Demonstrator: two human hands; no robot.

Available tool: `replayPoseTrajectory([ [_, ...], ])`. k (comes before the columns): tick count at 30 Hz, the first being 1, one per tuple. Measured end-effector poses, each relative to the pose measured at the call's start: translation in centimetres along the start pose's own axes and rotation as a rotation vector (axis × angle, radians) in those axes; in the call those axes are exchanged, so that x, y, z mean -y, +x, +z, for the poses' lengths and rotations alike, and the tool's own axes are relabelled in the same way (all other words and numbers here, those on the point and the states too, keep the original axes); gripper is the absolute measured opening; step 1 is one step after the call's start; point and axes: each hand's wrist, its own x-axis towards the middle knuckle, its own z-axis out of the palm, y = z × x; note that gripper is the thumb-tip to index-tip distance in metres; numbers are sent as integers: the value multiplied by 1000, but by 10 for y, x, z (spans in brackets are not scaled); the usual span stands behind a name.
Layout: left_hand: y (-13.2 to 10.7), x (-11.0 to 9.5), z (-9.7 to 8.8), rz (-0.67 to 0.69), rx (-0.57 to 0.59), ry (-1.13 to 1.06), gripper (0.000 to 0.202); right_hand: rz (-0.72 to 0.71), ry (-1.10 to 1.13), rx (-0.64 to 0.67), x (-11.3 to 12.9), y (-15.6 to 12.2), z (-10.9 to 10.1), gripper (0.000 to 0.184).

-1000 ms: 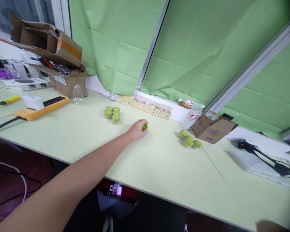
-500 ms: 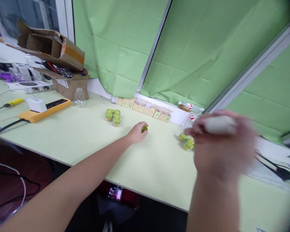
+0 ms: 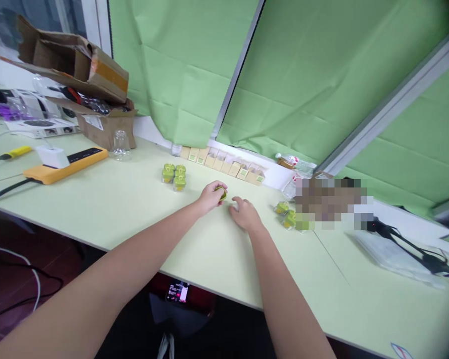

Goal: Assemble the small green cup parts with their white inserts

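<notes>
**Green plastic piece (image 3: pixel 222 194) gripped in left hand (image 3: pixel 211 196)**

The right hand (image 3: pixel 246 214), empty and loosely curled, has come down just beside it, mid-counter (image 3: pixel 142 214). Five green-topped clear cups (image 3: pixel 174 178) stand left of the hands; three more cups (image 3: pixel 289 218) sit to the right, one blurred.

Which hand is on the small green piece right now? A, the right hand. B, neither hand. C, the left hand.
C. The left hand has its fingers around the small green piece, while the right hand lies beside it, not touching it.
</notes>
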Motion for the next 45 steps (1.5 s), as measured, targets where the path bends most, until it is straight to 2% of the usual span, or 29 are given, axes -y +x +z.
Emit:
replayPoseTrajectory([
  [3,-6,-6,1,-42,42,-65,31,35,59,-71,1,1,-6,51],
  [6,-11,-10,3,-69,91,-129,43,-96,201,-223,7,0,-10,40],
  [8,-13,-13,3,-90,101,-163,51,-191,397,-254,14,0,-12,36],
  [13,-14,-17,3,-114,96,-185,70,-230,927,-111,33,-1,-12,40],
  [17,-15,-16,4,-133,133,-143,76,-230,1088,-24,38,0,-10,47],
  [20,-14,-16,3,-140,148,-82,72,-241,1076,25,34,0,-10,44],
  [22,-11,-15,0,-134,138,1,66,-241,1003,11,30,0,-11,42],
  [25,-3,-9,-7,-64,41,198,56,-246,753,-127,23,0,-13,41],
  [27,3,-2,-11,74,-52,341,46,-270,568,-217,20,1,-13,39],
  [29,8,3,-13,196,-21,428,28,-297,442,-261,18,1,-13,35],
  [32,10,7,-14,268,127,462,7,-321,340,-280,19,-1,-14,31],
  [34,9,6,-14,313,172,475,6,-341,293,-284,20,-2,-15,31],
  [37,9,6,-14,361,174,501,7,-370,260,-290,22,-4,-17,31],
  [41,8,8,-12,371,127,489,6,-358,262,-304,23,-4,-19,31],
  [45,7,6,-11,442,57,533,9,-273,267,-335,12,0,-19,32],
])
